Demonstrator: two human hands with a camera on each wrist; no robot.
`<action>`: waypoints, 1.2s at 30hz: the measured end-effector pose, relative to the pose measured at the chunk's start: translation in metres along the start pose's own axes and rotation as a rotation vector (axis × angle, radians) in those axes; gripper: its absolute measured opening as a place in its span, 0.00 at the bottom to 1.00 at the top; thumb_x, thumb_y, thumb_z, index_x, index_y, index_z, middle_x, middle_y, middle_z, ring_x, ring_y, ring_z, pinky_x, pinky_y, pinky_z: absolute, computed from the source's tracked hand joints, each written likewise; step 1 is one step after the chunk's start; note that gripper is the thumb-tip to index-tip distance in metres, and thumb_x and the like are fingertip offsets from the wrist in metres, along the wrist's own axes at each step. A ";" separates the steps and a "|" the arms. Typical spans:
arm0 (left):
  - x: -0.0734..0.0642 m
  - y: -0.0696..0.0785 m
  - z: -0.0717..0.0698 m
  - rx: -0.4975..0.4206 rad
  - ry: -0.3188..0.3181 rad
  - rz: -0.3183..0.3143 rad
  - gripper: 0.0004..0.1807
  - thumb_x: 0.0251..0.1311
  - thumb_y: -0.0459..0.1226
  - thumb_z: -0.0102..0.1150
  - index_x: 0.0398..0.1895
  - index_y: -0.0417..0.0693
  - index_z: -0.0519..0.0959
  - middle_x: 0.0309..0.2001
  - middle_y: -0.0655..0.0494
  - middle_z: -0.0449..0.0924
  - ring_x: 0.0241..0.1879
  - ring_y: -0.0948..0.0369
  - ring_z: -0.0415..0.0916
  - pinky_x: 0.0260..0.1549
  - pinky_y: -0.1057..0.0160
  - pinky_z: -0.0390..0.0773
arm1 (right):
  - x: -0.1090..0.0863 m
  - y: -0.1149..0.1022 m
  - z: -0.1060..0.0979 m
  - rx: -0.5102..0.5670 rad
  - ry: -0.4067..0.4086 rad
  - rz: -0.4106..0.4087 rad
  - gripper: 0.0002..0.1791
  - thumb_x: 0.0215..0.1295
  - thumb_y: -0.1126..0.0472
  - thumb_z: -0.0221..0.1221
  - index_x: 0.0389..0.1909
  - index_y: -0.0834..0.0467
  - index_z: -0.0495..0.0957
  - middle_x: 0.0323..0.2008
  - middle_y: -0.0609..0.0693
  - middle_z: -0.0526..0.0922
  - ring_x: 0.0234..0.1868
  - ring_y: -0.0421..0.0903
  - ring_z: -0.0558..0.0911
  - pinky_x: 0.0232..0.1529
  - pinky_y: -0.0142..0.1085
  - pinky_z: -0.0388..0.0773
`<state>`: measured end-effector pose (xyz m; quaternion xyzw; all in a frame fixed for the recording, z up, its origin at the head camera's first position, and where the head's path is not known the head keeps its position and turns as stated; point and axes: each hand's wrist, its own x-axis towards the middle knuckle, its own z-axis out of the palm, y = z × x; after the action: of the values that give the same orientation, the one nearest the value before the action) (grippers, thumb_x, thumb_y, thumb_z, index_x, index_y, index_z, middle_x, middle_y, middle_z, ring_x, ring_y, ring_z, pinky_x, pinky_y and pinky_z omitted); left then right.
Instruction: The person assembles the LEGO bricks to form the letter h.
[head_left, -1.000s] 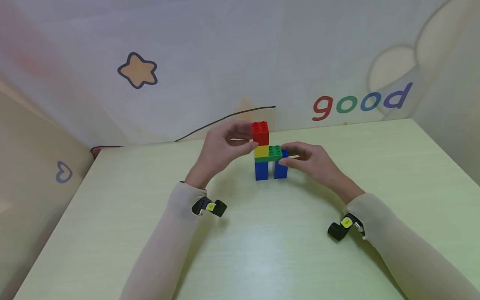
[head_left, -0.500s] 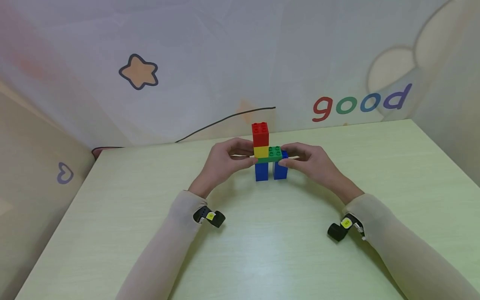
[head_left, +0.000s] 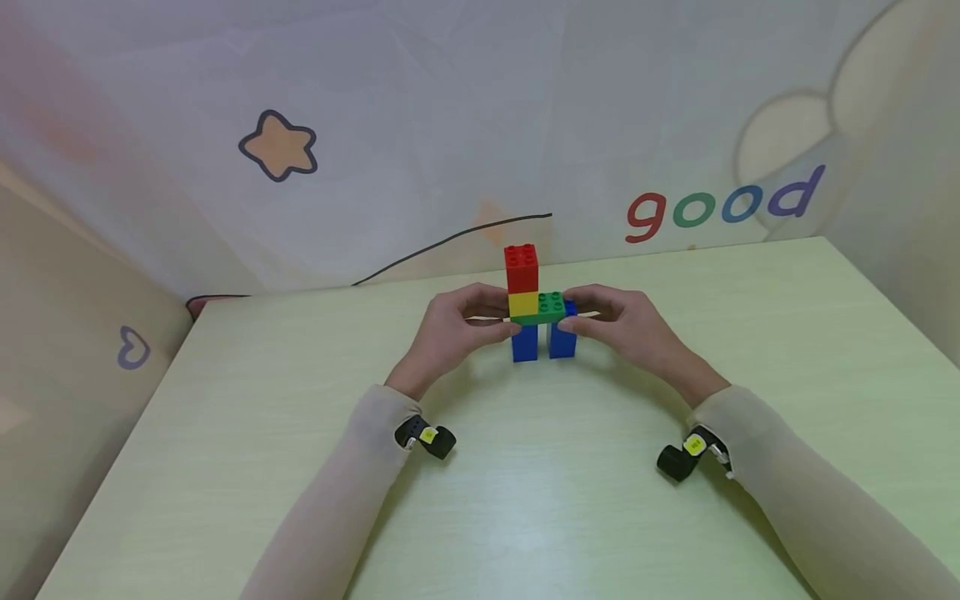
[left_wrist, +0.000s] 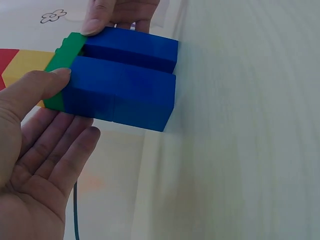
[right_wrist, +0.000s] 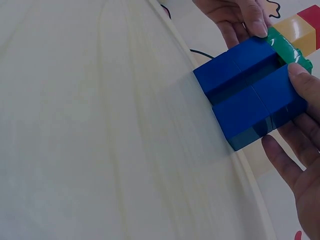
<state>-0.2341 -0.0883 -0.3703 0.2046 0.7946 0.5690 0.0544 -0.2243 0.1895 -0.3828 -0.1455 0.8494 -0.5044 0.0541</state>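
A small toy-brick structure stands on the table. Two blue brick columns (right_wrist: 260, 107) form its legs, each made of stacked bricks with a narrow gap between. A green brick (head_left: 551, 307) bridges them, with a yellow brick (head_left: 522, 304) on its left end and a red brick (head_left: 521, 271) on top. My left hand (head_left: 468, 323) pinches the left side, its thumb at the seam of green and blue, fingers behind. My right hand (head_left: 618, 321) pinches the right blue column near its top, where a bit of blue shows beside the green brick.
The pale wooden table (head_left: 495, 500) runs back to a printed cloth wall (head_left: 420, 125) close behind the structure. Each sleeve carries a black wrist camera, the left camera (head_left: 438, 442) and the right camera (head_left: 677, 463), both just above the tabletop.
My left hand has slid down from beside the red and yellow bricks to the green and upper blue ones. The right hand keeps its hold, and the structure stands in the same place.
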 end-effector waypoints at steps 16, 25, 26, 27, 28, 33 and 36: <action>0.000 -0.009 0.002 -0.010 -0.008 -0.010 0.20 0.66 0.33 0.74 0.59 0.44 0.84 0.54 0.54 0.87 0.54 0.54 0.85 0.54 0.61 0.85 | 0.001 0.001 -0.001 -0.004 0.000 0.007 0.30 0.73 0.50 0.69 0.71 0.58 0.77 0.65 0.57 0.81 0.65 0.57 0.81 0.63 0.51 0.81; 0.000 -0.010 0.003 0.021 -0.002 0.009 0.19 0.64 0.33 0.75 0.58 0.42 0.85 0.54 0.52 0.87 0.51 0.56 0.86 0.53 0.61 0.86 | 0.001 0.001 -0.002 -0.005 -0.010 0.008 0.32 0.73 0.49 0.69 0.72 0.57 0.77 0.65 0.57 0.81 0.65 0.57 0.80 0.62 0.50 0.82; 0.000 -0.010 0.003 0.021 -0.002 0.011 0.19 0.64 0.33 0.75 0.58 0.42 0.85 0.53 0.52 0.87 0.51 0.55 0.86 0.53 0.61 0.86 | 0.001 0.001 -0.002 -0.005 -0.014 0.007 0.32 0.73 0.49 0.69 0.72 0.57 0.76 0.65 0.57 0.81 0.65 0.57 0.80 0.63 0.50 0.81; 0.000 -0.010 0.003 0.023 -0.002 0.013 0.20 0.64 0.33 0.76 0.58 0.42 0.85 0.53 0.52 0.87 0.51 0.56 0.86 0.53 0.61 0.86 | 0.000 0.001 -0.003 -0.004 -0.017 0.007 0.32 0.73 0.49 0.69 0.72 0.57 0.76 0.66 0.57 0.81 0.66 0.57 0.80 0.63 0.51 0.81; 0.000 -0.010 0.003 0.026 -0.001 0.015 0.19 0.64 0.33 0.75 0.58 0.42 0.85 0.53 0.52 0.87 0.51 0.56 0.86 0.53 0.62 0.85 | 0.000 0.001 -0.003 -0.004 -0.020 0.006 0.32 0.73 0.49 0.69 0.73 0.57 0.76 0.66 0.57 0.81 0.66 0.58 0.80 0.63 0.51 0.81; 0.000 -0.010 0.003 0.043 0.004 0.021 0.19 0.65 0.33 0.75 0.59 0.43 0.85 0.54 0.52 0.87 0.51 0.56 0.86 0.53 0.62 0.85 | -0.001 0.003 -0.007 0.005 -0.046 -0.018 0.32 0.74 0.51 0.68 0.74 0.58 0.75 0.67 0.57 0.80 0.67 0.58 0.80 0.64 0.53 0.80; 0.000 -0.010 0.003 0.049 0.006 0.019 0.19 0.66 0.34 0.75 0.59 0.43 0.85 0.54 0.52 0.87 0.52 0.56 0.86 0.53 0.63 0.85 | 0.000 0.004 -0.008 0.016 -0.062 -0.038 0.31 0.74 0.54 0.68 0.74 0.58 0.74 0.68 0.57 0.79 0.67 0.58 0.80 0.64 0.52 0.80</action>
<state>-0.2353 -0.0885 -0.3806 0.2119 0.8065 0.5503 0.0415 -0.2266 0.1981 -0.3822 -0.1766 0.8404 -0.5073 0.0722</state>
